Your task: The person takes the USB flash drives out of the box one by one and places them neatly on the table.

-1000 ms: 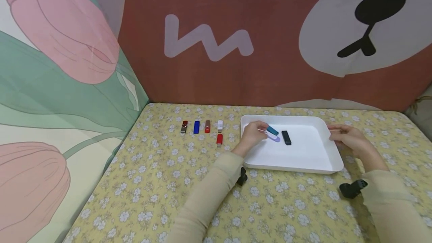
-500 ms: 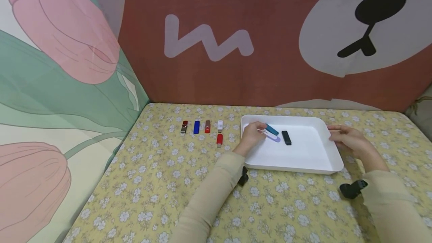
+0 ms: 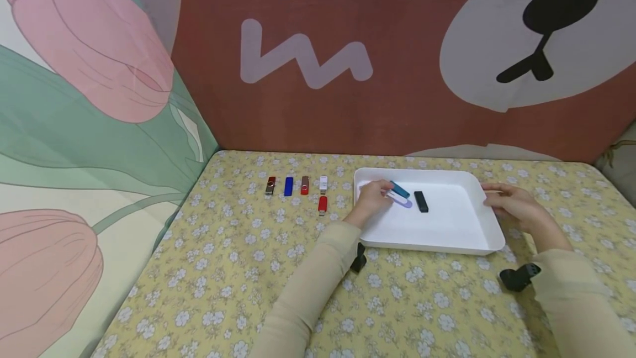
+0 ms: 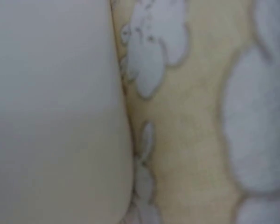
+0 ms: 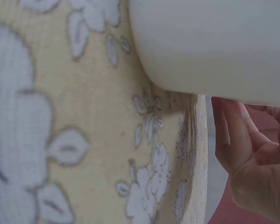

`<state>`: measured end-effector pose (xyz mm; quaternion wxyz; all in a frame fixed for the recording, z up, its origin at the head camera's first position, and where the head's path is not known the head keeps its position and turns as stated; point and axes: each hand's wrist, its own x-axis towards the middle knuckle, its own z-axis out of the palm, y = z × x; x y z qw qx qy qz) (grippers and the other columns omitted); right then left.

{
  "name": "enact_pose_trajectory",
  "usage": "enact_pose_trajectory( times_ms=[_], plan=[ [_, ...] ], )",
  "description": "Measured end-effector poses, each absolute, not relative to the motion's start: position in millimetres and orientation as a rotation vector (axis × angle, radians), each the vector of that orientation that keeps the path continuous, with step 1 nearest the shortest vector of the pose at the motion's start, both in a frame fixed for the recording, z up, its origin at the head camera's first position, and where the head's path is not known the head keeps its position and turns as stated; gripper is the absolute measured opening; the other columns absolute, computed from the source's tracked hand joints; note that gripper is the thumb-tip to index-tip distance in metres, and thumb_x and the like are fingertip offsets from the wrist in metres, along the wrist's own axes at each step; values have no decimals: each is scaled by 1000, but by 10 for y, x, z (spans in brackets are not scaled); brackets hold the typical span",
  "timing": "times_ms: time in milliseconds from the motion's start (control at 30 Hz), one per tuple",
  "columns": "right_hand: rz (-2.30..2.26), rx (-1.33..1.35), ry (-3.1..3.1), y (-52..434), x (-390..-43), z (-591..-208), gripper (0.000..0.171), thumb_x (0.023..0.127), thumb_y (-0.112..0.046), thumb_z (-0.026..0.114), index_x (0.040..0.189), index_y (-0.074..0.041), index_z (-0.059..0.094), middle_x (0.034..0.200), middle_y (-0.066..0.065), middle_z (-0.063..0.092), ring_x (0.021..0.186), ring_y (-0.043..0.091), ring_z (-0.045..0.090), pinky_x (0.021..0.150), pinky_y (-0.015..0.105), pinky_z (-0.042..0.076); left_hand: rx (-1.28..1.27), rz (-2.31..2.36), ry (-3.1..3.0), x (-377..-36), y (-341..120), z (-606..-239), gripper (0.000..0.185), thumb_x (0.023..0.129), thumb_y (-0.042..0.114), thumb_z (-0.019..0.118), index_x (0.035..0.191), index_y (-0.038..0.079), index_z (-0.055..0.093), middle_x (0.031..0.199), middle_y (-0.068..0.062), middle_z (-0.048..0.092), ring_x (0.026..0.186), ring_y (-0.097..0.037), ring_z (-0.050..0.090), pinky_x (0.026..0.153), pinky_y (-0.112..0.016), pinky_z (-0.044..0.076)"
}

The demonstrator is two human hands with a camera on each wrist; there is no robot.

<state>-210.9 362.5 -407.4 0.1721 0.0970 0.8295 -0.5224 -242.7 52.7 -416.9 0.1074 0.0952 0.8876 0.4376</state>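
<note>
A brown backdrop [image 3: 323,120] printed with an animal's muzzle fills the upper part of the head view, and below it a worktop [image 3: 223,286] spreads under a yellow flowered cloth. Right of centre sits a white tray [image 3: 462,236], its near edge towards the bottom of the frame.

The right hand [image 3: 517,209] grips the tray's rim at the right. The left hand [image 3: 372,198] is over the tray's left end, well apart from the other, its fingertips bent at the ends of two sticks; whether they pinch one I can't tell, and the left wrist view shows only a blurred pale surface and cloth.

The USB sticks are the smallest things here. Three lie in the tray: a lilac stick [image 3: 407,203] and a teal stick [image 3: 399,189] by the left fingertips, and a black stick [image 3: 421,201] near them, untouched. Five are on the worktop at centre left: a dark red and silver stick [image 3: 270,185], a blue stick [image 3: 289,186], a brownish-red stick [image 3: 305,185] and a white stick [image 3: 323,184] in a row, with a bright red stick [image 3: 323,204] just below the last.

That tidy row suggests to me that five are set out and three are left, so the work looks past halfway, though one moment can't settle which way they travel.
</note>
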Motion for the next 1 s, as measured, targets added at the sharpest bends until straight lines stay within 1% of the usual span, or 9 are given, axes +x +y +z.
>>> enact_pose_trajectory(
  times_ms=[200, 467, 567, 633, 767, 833, 1000],
  plan=[
    [-1497, 260, 2338, 3630, -2120, -4065, 52, 94, -19, 58, 138, -1, 37, 84, -29, 51, 76, -10, 58, 71, 17, 56, 349, 1231, 2635, -2431, 528, -4166, 34, 82, 0, 70, 116, 5, 68, 112, -10, 69, 104, -22, 64, 86, -19, 52],
    [-1475, 285, 2311, 3631, -2115, -4055, 60, 94, -24, 58, 143, 0, 31, 82, -30, 50, 76, -9, 60, 72, 19, 57, 388, 1202, 2642, -2425, 537, -4204, 33, 81, 1, 72, 113, 6, 69, 104, -7, 70, 94, -16, 63, 79, -14, 50],
    [-1489, 291, 2294, 3630, -2115, -4051, 59, 95, -26, 58, 142, -3, 32, 81, -32, 51, 76, -10, 60, 73, 18, 57, 395, 1199, 2636, -2417, 536, -4209, 32, 81, 1, 72, 113, 6, 69, 105, -7, 70, 96, -17, 63, 80, -15, 51],
    [-1490, 291, 2293, 3628, -2116, -4050, 61, 95, -28, 58, 143, -2, 31, 81, -33, 50, 76, -11, 59, 73, 18, 56, 398, 1190, 2636, -2410, 536, -4209, 32, 82, 2, 72, 113, 6, 69, 107, -7, 70, 98, -17, 63, 82, -16, 51],
    [-1473, 284, 2309, 3618, -2119, -4052, 72, 96, -33, 57, 148, 3, 22, 82, -34, 49, 76, -13, 58, 73, 17, 56, 401, 1145, 2641, -2394, 544, -4206, 31, 84, 4, 71, 114, 10, 69, 112, -4, 69, 103, -16, 63, 88, -19, 51],
    [-1465, 284, 2314, 3613, -2119, -4051, 74, 96, -33, 56, 149, 4, 20, 82, -34, 49, 76, -13, 58, 74, 17, 56, 410, 1112, 2647, -2388, 548, -4202, 30, 84, 5, 70, 114, 11, 69, 113, -4, 69, 105, -16, 63, 90, -20, 51],
    [-1458, 286, 2329, 3605, -2112, -4048, 73, 96, -33, 56, 149, 4, 21, 83, -34, 48, 76, -13, 57, 73, 17, 56, 444, 1053, 2667, -2385, 555, -4199, 30, 85, 6, 70, 114, 12, 70, 112, -3, 70, 103, -15, 63, 88, -19, 51]
  ],
)
